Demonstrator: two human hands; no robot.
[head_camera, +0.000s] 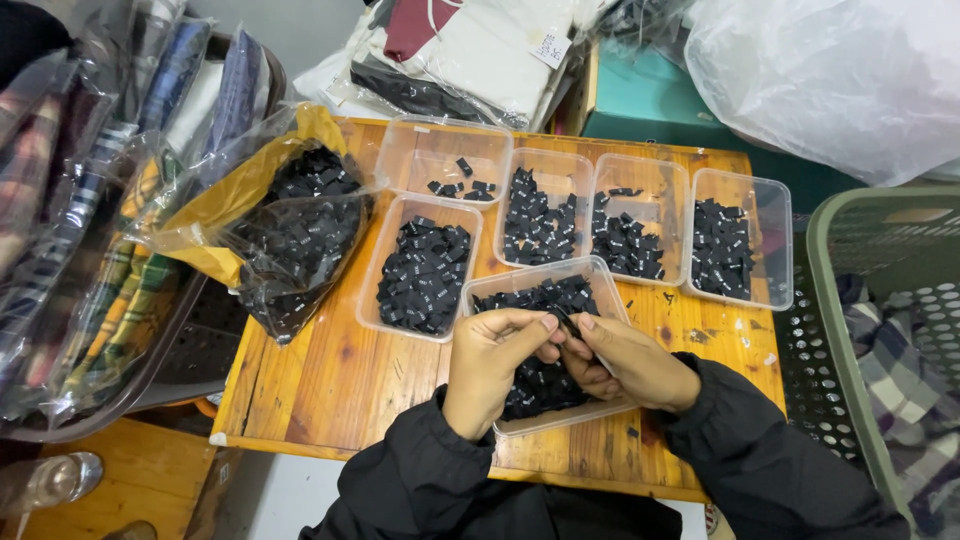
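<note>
My left hand (492, 368) and my right hand (630, 362) meet over a clear plastic tray (520, 283) of small black fabric labels at the near edge of a wooden table (330, 380). Both hands pinch one small black label (566, 322) between their fingertips. Black sleeves cover both wrists. Part of that tray is hidden under my hands.
Several more clear trays of black labels (425, 275) stand behind in a row. A clear plastic bag of black labels (300, 230) lies at the table's left. A green slotted basket (860, 300) stands right. Bagged folded clothes (90, 220) are stacked left, and more clothes and plastic bags lie behind.
</note>
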